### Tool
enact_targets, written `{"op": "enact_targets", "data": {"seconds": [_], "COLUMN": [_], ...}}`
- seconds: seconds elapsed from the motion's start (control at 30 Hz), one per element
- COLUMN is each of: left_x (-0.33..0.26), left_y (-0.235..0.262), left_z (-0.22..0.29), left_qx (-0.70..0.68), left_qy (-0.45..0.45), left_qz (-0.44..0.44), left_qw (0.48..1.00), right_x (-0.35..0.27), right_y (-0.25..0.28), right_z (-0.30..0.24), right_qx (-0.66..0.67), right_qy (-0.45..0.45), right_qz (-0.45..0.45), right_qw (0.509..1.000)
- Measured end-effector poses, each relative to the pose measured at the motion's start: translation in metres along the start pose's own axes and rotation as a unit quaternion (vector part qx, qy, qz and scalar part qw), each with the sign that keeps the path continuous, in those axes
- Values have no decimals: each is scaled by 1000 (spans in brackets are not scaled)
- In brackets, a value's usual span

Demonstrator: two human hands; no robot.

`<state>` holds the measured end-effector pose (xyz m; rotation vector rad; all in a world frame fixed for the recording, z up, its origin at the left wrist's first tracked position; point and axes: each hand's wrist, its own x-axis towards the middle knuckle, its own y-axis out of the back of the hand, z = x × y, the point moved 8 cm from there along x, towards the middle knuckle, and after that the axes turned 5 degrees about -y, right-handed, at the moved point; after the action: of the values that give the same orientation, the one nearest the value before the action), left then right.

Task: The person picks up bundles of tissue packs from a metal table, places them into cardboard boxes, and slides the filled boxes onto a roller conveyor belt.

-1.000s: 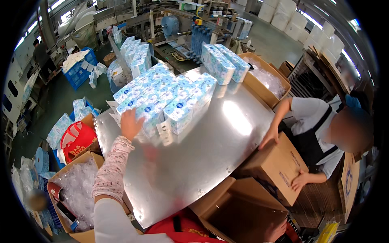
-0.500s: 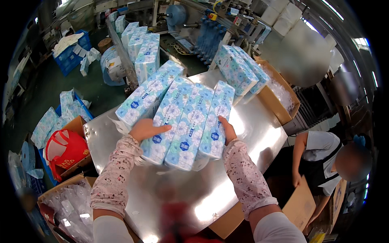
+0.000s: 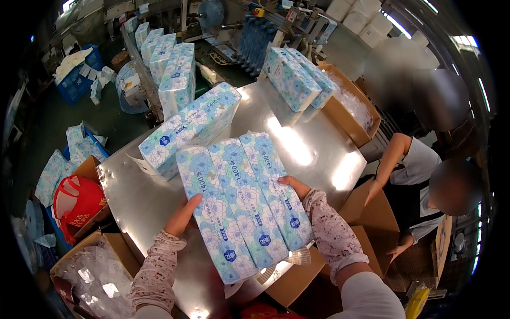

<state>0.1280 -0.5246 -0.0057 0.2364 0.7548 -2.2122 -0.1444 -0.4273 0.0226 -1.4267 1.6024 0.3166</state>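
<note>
Three long blue flower-print tissue packs (image 3: 245, 212) are squeezed side by side between my hands, tilted over the metal table (image 3: 319, 165). My left hand (image 3: 182, 217) presses the outer side of the left pack, its thumb along the edge. On the opposite side, my right hand (image 3: 295, 186) grips the right pack with the thumb on top; its other fingers are hidden. Just beyond them another tissue pack (image 3: 194, 125) rests on the table, with a loose flap of wrapping at its near end. Patterned sleeves cover both forearms.
A row of tissue packs (image 3: 178, 80) stands along a conveyor at the back left. Two more packs (image 3: 297, 80) sit by a carton (image 3: 366, 133) of clear plastic. Another plastic-filled carton (image 3: 95, 276) is at the lower left. A co-worker's hand (image 3: 374, 192) is at an open box (image 3: 372, 212) on the right.
My hands have drawn the three packs toward me and slightly right, away from the fourth, which stays on the table. The co-worker's arms have moved around the box, which stands more open.
</note>
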Motion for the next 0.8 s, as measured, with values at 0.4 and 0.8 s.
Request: {"op": "enact_targets", "data": {"seconds": [0.4, 0.8], "left_x": [-124, -326], "left_y": [-128, -356], "left_z": [0, -126], "left_qx": [195, 319], "left_qy": [-194, 123], "left_qz": [-88, -786], "left_qw": [957, 514], "right_x": [-192, -543], "right_y": [20, 65], "right_z": [43, 208], "right_qx": [36, -422], "right_qy": [332, 172], "right_qz": [-68, 90], "right_qw": [940, 886]}}
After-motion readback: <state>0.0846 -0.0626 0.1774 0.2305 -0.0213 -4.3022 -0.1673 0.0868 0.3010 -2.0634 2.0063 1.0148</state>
